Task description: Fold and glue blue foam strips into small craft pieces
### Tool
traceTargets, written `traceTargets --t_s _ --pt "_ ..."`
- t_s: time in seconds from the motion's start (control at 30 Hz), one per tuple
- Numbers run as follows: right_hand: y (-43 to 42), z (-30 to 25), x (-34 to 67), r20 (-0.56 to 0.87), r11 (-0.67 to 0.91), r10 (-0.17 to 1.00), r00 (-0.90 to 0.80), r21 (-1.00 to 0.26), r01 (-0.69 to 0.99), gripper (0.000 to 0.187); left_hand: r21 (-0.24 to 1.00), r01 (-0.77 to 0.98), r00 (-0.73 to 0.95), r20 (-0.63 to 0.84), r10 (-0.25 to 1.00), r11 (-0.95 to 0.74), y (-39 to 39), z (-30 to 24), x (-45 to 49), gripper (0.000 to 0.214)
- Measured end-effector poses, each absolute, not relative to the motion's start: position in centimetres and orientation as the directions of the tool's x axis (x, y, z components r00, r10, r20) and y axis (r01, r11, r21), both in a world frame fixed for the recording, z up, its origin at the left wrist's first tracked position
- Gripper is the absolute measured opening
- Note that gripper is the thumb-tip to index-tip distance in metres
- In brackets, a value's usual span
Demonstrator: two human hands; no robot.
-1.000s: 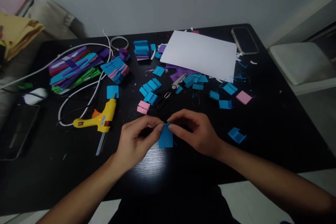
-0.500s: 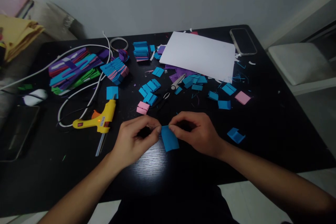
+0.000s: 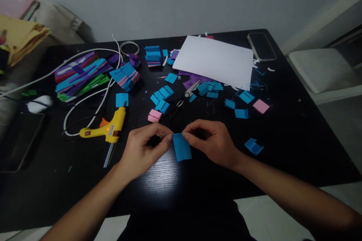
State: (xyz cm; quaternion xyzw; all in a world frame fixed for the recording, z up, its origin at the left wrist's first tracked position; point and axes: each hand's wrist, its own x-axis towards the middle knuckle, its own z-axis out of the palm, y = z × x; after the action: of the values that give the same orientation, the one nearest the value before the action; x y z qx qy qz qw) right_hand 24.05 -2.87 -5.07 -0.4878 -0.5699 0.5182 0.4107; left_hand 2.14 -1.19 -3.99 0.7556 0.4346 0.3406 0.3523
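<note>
A small blue paper piece (image 3: 182,148) hangs between my two hands, above the black table near its front edge. My left hand (image 3: 148,145) pinches its upper left corner between thumb and index finger. At the upper right corner, the thumb and index finger of my right hand (image 3: 213,143) are closed on it too. Just beyond the hands lie a folded pink paper piece (image 3: 154,115), several folded blue paper pieces (image 3: 162,98) and black-handled scissors (image 3: 189,92). To the left, a yellow glue gun (image 3: 113,126) rests with its nozzle over a blue paper square (image 3: 121,99).
A white sheet (image 3: 215,60) covers purple paper at the back. One phone (image 3: 261,46) lies at the far right corner, another (image 3: 21,141) at the left. Paper bundles (image 3: 82,75), a white cable (image 3: 66,116) and a tape roll (image 3: 129,48) occupy the left side.
Both hands keep their pinch on the blue paper piece. Its lower edge has swung slightly up and left, and its face shows a little flatter. The view has shifted slightly.
</note>
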Motion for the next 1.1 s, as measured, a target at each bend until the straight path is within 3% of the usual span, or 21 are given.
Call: traceTargets --t_s 0.27,1.1 --pt "-2.98 -4.96 23.84 -0.011 0.003 0.988 -0.157 -0.996 0.092 0.003 0.939 0.297 0.321 0.073 0.944 -0.174 -1.52 -3.97 2.64 0.008" --pt "-3.02 -5.17 23.63 0.009 0.023 0.990 -0.139 -0.995 0.099 0.003 0.962 0.247 0.255 0.053 0.965 -0.118 -1.60 -4.11 2.99 0.007"
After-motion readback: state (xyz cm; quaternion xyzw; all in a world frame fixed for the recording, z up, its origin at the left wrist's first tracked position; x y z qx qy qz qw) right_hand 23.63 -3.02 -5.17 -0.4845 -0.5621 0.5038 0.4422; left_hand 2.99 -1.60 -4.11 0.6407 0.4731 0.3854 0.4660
